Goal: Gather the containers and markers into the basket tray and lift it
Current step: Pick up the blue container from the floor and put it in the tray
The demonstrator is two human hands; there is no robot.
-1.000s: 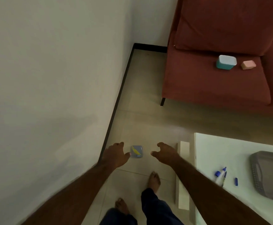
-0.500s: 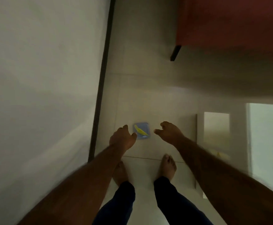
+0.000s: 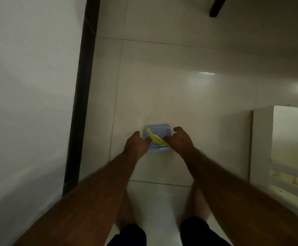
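A small clear-blue lidded container (image 3: 159, 131) with a yellow strip (image 3: 155, 138) on or in it lies on the pale floor tiles. My left hand (image 3: 135, 145) is at its left edge and my right hand (image 3: 179, 141) at its right edge. Both have loosely curled fingers, and the thumbs overlap the container's near side. Whether either hand touches it I cannot tell. The basket tray and the markers are out of view.
A white wall (image 3: 29, 103) with a black baseboard (image 3: 79, 103) runs close on the left. The white table's side panel (image 3: 261, 148) stands at the right. A dark sofa leg (image 3: 216, 6) shows at the top. My bare feet are just behind the container.
The view has dropped toward the floor and closed in. Both hands have come in from apart to either edge of the blue container.
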